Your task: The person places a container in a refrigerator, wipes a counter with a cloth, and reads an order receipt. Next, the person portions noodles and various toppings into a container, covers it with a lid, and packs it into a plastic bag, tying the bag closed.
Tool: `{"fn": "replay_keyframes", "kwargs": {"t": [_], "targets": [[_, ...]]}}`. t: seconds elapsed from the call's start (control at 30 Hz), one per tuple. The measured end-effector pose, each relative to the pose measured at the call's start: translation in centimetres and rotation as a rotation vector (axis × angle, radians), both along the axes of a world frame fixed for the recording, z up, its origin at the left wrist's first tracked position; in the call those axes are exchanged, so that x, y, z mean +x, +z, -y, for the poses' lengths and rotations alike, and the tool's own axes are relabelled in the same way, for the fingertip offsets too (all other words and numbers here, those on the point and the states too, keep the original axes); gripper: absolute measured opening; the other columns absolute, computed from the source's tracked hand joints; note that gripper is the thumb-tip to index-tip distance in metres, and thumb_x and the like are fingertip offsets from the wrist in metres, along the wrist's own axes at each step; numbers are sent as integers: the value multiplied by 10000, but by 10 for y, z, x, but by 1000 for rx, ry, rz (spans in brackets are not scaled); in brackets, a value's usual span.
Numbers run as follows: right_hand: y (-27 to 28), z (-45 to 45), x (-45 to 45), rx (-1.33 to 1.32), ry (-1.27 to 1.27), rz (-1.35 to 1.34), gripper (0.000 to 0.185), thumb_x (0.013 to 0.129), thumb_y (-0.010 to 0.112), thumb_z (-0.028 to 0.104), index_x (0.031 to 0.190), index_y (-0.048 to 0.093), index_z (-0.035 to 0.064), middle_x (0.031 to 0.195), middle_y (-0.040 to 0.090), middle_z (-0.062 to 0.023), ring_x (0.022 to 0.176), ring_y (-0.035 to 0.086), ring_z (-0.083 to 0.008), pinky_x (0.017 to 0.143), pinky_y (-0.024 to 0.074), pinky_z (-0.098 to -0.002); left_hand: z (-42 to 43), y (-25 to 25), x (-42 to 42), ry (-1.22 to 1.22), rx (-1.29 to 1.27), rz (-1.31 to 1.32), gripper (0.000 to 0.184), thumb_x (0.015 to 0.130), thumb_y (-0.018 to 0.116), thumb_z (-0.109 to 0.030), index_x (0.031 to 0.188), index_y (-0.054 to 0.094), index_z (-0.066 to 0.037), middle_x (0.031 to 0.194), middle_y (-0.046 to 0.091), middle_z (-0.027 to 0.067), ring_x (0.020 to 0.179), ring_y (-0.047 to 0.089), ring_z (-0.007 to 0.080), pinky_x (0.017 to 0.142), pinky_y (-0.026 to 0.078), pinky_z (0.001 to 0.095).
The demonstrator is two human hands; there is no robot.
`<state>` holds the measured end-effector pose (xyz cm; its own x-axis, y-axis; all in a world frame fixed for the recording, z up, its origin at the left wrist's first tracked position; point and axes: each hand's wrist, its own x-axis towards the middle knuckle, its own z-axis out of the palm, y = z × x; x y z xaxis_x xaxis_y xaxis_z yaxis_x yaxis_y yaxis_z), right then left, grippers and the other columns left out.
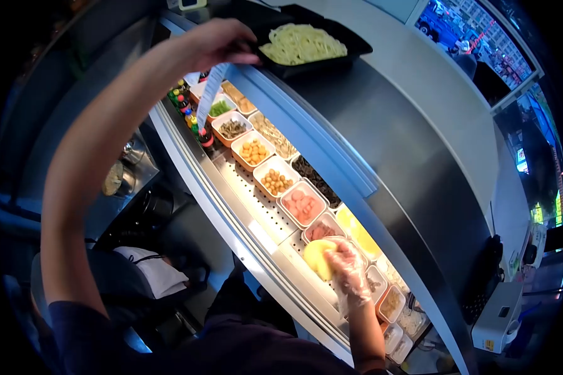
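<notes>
A: Nearest item, surface first?
B: A white cloth bag at 8 o'clock, on a dark seat. Past the wearer's body, the lit food case runs from 10 to 5 o'clock, its bare floor perforated.
A: Right hand?
B: At 5 o'clock, over the case, in a clear glove. Fingers closed on a yellow food piece.
A: Contents of the case?
B: A row of small tubs, several white-rimmed, holding pink slices, round balls and greens. Small bottles stand at 10 o'clock.
A: Left hand?
B: Between 11 and 12, bare, fingers bent at the near end of a black tray of noodles. Whether they pinch it, I cannot tell. A paper strip hangs just below.
A: Beyond?
B: Dark metal counter, then a pale ledge. White machine at 4 o'clock; street window at 2.
</notes>
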<state>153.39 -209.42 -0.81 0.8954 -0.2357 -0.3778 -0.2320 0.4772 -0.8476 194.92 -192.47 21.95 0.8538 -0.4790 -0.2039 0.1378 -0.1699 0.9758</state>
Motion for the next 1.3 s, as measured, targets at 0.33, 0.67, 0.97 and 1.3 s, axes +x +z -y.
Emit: {"fn": "replay_keyframes", "kwargs": {"t": [0.33, 0.67, 0.97, 1.3], "targets": [[238, -58, 155, -642, -166, 713, 225, 925, 640, 100, 1120, 661, -12, 1022, 701, -121, 896, 658, -159, 839, 510, -271, -73, 28, -82, -90, -260, -239, 171, 903, 535, 7, 1045, 524, 102, 1077, 620, 214, 944, 716, 364, 775, 662, 312], [215, -121, 187, -1099, 198, 559, 329, 862, 729, 64, 1177, 677, -14, 1003, 712, -94, 867, 676, -141, 773, 555, -264, -192, -71, -211, 108, -597, -347, 530, 852, 489, 69, 1381, 470, 48, 1160, 663, 182, 861, 742, 266, 720, 662, 337], [61, -125, 125, -1254, 32, 526, 256, 778, 799, 41, 1014, 702, 21, 973, 723, -126, 838, 709, -234, 754, 561, -325, -192, -205, -270, 279, -574, -565, 578, 873, 484, 84, 1442, 426, -3, 1195, 645, 125, 951, 719, 236, 784, 646, 367], [-262, 178, 91, -1453, -223, -453, 639, 794, 799, 395, 1228, 601, -32, 1071, 699, -194, 999, 675, -286, 871, 530, -388, -198, -328, -256, 339, -480, -617, 556, 885, 479, 41, 1435, 402, 18, 1214, 645, 151, 985, 710, 247, 737, 647, 351]]}}
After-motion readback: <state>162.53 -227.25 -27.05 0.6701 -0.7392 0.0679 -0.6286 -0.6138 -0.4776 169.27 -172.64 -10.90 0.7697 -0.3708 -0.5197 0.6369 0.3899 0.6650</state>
